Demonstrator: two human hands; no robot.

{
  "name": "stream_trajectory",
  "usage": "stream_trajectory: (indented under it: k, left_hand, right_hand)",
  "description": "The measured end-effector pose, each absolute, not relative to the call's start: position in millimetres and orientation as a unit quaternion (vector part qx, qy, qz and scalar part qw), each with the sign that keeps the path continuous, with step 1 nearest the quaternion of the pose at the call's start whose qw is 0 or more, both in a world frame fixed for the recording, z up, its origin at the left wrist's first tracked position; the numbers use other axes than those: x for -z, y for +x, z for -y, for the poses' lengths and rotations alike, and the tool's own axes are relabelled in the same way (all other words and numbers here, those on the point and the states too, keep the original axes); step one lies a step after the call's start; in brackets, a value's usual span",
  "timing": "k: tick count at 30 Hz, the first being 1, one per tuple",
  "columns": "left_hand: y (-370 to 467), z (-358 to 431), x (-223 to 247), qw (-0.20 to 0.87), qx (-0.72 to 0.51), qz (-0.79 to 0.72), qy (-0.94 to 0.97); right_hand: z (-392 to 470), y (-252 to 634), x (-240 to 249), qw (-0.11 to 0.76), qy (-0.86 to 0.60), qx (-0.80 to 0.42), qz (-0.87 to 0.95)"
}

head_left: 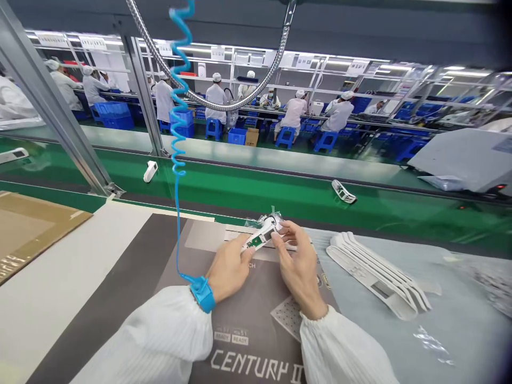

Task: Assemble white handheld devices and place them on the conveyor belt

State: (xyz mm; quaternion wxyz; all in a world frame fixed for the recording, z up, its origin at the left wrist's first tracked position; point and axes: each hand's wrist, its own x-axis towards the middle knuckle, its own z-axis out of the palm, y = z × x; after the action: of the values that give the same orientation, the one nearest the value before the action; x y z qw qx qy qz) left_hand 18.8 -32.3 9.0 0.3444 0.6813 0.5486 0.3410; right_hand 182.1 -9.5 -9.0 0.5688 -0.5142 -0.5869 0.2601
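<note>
Biggest on my feed: green conveyor belt, running across the middle of the frame. Below it, lower centre, I have a dark printed sheet lettered CENTURY II, under both hands. Right of centre, a stack of white shells, lying at a slant, nested together.

Hands next, at centre. Left hand, blue wristband on its wrist: fingers closed around the lower-left end of a white handheld unit. Right hand: narrow, thumb and fingers pinching at the unit's upper-right end; exact contact partly hidden from me. So the unit is between the two hands, tilted, above the sheet's far edge.

Smaller: one white device on the belt left of centre, another device on the belt at right. Smallest, a green circuit board showing in the held unit.

Step in hand, my read: two-handed fingertip work on the uncovered unit. Next move, I judge, calls for a steady left hold and light right fingertips, keeping off the bare board.
</note>
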Motion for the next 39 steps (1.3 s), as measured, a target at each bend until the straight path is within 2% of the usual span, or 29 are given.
stream_trajectory:
  k: [3,6,8,11,13,15,18,20,24,28,30,34,39]
  left_hand:
    - [11,32,-10,0.306,-0.344,-0.533,0.710]
    - [8,29,-8,0.315,-0.334,-0.528,0.714]
    - [5,22,-7,0.335,-0.324,-0.574,0.673]
    - [-3,10,-5,0.344,-0.345,-0.661,0.571]
    - [-9,5,-6,0.367,-0.378,-0.666,0.529]
    - [-12,4,-7,0.393,-0.402,-0.649,0.512]
    - [-14,6,-8,0.397,-0.413,-0.637,0.515]
    - [-14,8,-7,0.409,-0.426,-0.623,0.513]
    - [-11,8,-8,0.445,-0.467,-0.596,0.479]
    - [-6,10,-15,0.501,-0.511,-0.572,0.401]
    - [-3,12,-18,0.538,-0.520,-0.547,0.377]
    - [1,16,-22,0.574,-0.514,-0.506,0.389]
    - [3,18,-19,0.552,-0.483,-0.507,0.452]
  right_hand:
    - [8,192,6,0.483,-0.521,-0.104,0.696]
    - [11,193,8,0.409,-0.538,-0.008,0.737]
    - [15,190,9,0.394,-0.528,-0.003,0.753]
    - [10,185,9,0.417,-0.513,-0.085,0.745]
    - [-6,185,9,0.425,-0.549,-0.128,0.708]
    - [-29,188,9,0.374,-0.616,-0.103,0.685]
    - [-54,200,8,0.253,-0.682,-0.030,0.686]
    - [-54,212,5,0.230,-0.686,0.000,0.690]
    - [-12,256,-7,0.188,-0.715,0.080,0.669]
    - [52,316,-17,0.057,-0.824,0.170,0.538]
    - [77,338,-18,0.008,-0.859,0.138,0.493]
    - [97,353,-21,0.022,-0.890,0.039,0.455]
    - [91,346,-42,0.076,-0.875,0.047,0.476]
